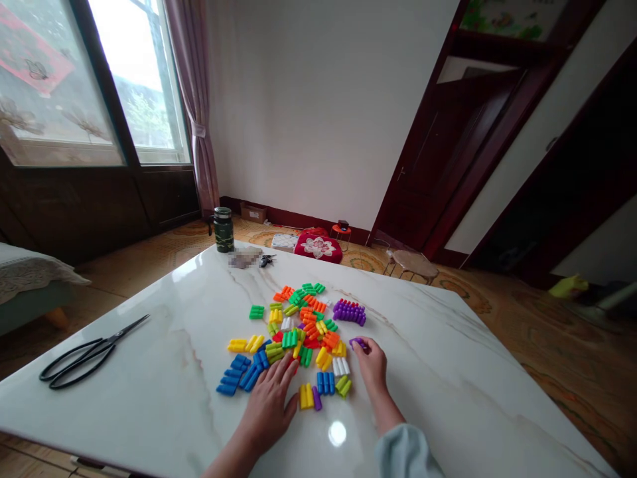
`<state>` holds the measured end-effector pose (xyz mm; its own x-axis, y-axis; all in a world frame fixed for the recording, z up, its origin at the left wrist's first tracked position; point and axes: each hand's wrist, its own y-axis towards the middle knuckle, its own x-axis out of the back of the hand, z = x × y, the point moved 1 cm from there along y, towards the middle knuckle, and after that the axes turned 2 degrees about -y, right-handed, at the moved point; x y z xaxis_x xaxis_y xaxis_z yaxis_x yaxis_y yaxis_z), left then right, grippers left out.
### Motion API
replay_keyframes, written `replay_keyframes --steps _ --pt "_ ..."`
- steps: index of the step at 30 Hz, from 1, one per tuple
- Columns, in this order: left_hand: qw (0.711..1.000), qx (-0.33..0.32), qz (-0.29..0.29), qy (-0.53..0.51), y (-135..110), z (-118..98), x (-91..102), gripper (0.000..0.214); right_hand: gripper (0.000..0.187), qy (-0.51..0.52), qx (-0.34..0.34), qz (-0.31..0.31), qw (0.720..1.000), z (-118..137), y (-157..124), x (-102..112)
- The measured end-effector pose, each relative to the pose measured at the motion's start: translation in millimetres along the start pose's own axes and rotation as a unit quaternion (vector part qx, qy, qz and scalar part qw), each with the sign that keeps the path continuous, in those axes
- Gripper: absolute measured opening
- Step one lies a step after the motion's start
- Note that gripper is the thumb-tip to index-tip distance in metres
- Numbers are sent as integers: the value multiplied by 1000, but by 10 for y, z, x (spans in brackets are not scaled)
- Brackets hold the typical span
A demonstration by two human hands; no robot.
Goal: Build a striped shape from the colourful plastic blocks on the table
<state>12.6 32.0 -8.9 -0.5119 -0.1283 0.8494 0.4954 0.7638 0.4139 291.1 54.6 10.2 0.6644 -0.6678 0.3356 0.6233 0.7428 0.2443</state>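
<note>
By blocks point(289, 339), left hand point(269, 401) palm-down.

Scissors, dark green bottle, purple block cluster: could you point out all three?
Scissors point(109, 342), head view: around the pivot.
Dark green bottle point(223, 232), head view: middle of its body.
Purple block cluster point(350, 313), head view: middle of its purple pieces.

A small purple block point(356, 343) sits pinched in the right fingers point(369, 350). Beyond them lies a row of purple blocks point(350, 314), red along its far edge. A loose, many-coloured block pile point(289, 339) spreads ahead of the left fingers point(279, 372); blue blocks point(230, 381) lie left of these, yellow blocks point(306, 396) right.
</note>
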Motion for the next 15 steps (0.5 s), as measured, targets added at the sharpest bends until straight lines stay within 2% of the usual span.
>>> replay_keyframes --steps 3,6,12,15 --pt "1000 0 0 4 -11 4 -17 58 23 -50 35 -8 998 -64 252 80" --pt "1000 1 -6 7 -14 9 -30 59 18 -83 64 -9 994 -85 397 16" --pt "1000 -7 -14 17 -8 24 -40 59 20 -107 86 -17 990 -89 489 -432" --pt "1000 -11 -22 19 -13 30 -36 60 21 -95 102 11 990 -68 485 -647"
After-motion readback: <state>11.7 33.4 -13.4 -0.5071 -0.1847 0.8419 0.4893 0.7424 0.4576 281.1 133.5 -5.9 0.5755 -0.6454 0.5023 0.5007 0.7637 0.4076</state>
